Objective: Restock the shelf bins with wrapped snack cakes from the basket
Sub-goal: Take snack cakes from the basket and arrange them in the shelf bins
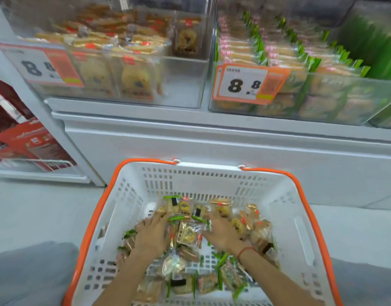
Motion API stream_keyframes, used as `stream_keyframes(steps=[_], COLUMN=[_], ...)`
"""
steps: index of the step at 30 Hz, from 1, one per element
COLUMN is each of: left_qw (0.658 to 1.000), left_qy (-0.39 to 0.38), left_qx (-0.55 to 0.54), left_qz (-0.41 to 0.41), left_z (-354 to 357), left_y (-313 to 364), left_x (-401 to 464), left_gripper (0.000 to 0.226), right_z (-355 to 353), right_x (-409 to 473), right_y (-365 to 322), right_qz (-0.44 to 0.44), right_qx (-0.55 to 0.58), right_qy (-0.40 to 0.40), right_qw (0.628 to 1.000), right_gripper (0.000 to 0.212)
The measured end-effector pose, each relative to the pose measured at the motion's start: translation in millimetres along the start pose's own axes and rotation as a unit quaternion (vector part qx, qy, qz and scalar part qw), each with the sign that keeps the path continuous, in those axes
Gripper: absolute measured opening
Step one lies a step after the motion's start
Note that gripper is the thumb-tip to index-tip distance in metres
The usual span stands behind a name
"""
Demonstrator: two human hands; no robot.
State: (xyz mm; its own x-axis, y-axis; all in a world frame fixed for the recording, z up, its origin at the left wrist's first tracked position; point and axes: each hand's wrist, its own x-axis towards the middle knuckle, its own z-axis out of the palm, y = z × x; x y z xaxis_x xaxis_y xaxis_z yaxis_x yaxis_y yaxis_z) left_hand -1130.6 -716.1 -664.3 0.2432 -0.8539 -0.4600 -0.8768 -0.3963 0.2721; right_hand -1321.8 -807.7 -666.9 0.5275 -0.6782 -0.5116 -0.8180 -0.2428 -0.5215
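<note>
Both hands down in the basket, gathering cakes

Left hand point(151, 234) and right hand point(223, 234) lie flat, fingers straight, flanking a gold-wrapped snack cake point(187, 234) mid-basket point(132, 195), long axis pointing away; the half-empty left bin point(185, 82) waits above the far rim.

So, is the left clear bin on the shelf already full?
No, the left bin has bare space at its right front, beside its snack cakes.

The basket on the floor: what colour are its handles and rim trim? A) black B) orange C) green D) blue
B: the white slotted basket has orange handles running along its sides, while the left hand and right hand rest on the wrapped snack cakes inside it.
</note>
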Motion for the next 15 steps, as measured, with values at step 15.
stream_keyframes(steps=[15], left_qw=[0.987], left_qy=[0.134], left_qx=[-0.092], left_qz=[0.004], left_z=[-5.4], left_y=[-2.1], left_x=[19.5], left_gripper=[0.057], right_z=[30.6], right_x=[66.6], right_y=[-28.3], right_qz=[-0.094], right_qx=[-0.225], right_qy=[0.109], right_qw=[0.964], right_gripper=[0.045])
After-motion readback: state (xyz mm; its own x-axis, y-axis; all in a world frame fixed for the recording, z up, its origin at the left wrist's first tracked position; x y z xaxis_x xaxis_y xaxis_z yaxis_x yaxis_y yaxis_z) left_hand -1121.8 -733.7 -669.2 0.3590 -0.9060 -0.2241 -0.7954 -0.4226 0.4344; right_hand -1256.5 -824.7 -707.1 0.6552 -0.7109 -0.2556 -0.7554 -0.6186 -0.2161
